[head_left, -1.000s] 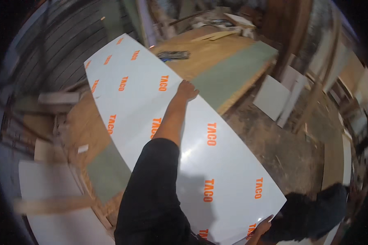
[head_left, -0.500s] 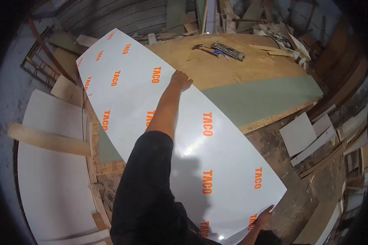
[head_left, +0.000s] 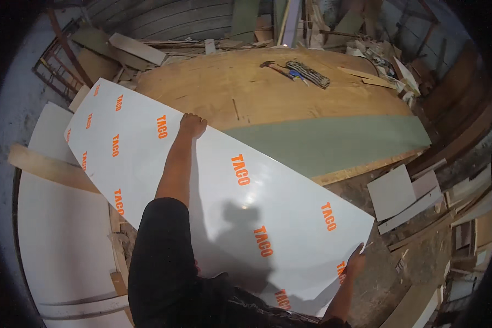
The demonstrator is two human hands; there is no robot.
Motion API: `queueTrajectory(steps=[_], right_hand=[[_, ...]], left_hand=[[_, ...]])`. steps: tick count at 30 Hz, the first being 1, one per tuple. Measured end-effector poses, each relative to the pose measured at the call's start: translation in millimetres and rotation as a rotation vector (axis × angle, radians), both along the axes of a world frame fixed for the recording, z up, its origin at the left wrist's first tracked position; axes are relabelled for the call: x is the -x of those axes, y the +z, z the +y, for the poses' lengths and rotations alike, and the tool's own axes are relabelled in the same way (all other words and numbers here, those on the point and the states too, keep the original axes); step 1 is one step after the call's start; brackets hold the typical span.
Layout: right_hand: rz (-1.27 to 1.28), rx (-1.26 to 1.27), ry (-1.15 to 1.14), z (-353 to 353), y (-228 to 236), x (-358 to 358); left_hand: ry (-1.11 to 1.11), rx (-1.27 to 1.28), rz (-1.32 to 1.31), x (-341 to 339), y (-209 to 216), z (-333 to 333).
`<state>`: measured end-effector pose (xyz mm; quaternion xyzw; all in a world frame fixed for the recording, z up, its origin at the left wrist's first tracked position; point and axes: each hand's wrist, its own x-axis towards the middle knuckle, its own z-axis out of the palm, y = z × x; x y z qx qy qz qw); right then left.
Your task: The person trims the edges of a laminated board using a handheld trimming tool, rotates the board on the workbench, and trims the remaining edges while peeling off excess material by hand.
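While left hand [head_left: 193, 126] curls over far edge of sheet [head_left: 218, 186] and right hand [head_left: 356, 263] clasps its right end, we hold it slantwise over near left side of surface [head_left: 175, 82]; positioning seems in hand, next calling for even grip.

The wooden table [head_left: 197, 82] carries a hammer [head_left: 277, 69] and grey bundle [head_left: 313, 75], perhaps cloth.

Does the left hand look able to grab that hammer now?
Probably not: the left hand grips the far edge of the large white panel, and the hammer lies well beyond it on the plywood.
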<state>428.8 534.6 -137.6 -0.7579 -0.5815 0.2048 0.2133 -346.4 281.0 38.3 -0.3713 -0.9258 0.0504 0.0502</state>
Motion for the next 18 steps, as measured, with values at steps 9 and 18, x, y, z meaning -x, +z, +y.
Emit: queueTrajectory(steps=[9,18], right_hand=[[-0.049,-0.077,0.228,72,25,31],[-0.190,-0.421,0.357,191,46,26]], left_hand=[[0.204,-0.067,-0.081,-7,-77,-98],[0.307,-0.137,-0.231,-26,-71,-65]])
